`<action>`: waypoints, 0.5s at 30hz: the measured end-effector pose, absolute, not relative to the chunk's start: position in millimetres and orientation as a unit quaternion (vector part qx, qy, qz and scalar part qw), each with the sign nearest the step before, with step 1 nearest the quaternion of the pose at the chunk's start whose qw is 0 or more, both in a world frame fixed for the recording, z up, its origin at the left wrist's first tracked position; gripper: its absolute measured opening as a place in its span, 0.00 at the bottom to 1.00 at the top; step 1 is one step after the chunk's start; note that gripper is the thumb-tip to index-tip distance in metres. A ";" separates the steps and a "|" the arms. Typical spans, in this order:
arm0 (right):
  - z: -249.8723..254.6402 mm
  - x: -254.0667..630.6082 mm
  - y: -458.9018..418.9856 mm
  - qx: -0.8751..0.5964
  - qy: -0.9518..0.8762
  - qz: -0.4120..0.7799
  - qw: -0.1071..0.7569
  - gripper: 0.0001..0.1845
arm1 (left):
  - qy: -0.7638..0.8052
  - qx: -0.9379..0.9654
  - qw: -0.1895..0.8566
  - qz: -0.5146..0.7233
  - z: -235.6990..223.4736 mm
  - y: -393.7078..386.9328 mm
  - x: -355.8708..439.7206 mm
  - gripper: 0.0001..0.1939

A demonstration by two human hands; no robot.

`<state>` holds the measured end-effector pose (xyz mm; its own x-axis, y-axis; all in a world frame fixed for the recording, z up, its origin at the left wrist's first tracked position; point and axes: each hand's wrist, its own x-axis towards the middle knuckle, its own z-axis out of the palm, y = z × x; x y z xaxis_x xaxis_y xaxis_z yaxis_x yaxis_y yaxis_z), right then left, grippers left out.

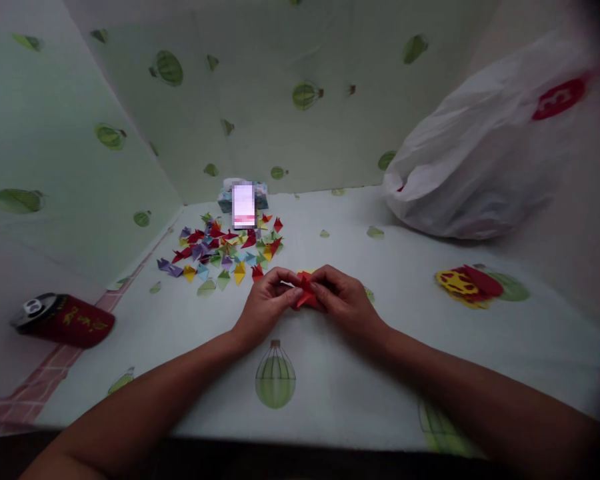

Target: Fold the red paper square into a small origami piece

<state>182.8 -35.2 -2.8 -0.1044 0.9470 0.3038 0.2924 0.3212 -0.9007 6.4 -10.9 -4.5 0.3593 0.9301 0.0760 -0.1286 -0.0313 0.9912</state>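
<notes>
Both my hands meet at the middle of the table over a small folded piece of red paper (306,293). My left hand (269,297) pinches its left side with curled fingers. My right hand (344,299) grips its right side, fingers pressed down on it. Just behind my hands lies a heap of several small folded paper pieces (223,250) in red, purple, yellow, green and blue.
A stack of red and yellow paper sheets (467,285) lies to the right. A large white plastic bag (485,153) sits at the back right. A dark red box with a black top (65,319) lies at the left. A small patterned box (243,197) stands behind the heap. The table cover (330,380) shows green balloons.
</notes>
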 end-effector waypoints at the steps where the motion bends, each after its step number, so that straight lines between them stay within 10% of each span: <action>1: -3.3 182.8 -35.2 -0.470 -0.656 0.352 0.475 0.06 | 0.351 0.566 0.598 0.445 -4.1 -11.2 6.6 0.12; 15: 5.0 187.3 -31.7 -0.426 -0.638 0.437 0.469 0.10 | 0.347 0.600 0.558 0.456 -1.5 -11.5 6.5 0.07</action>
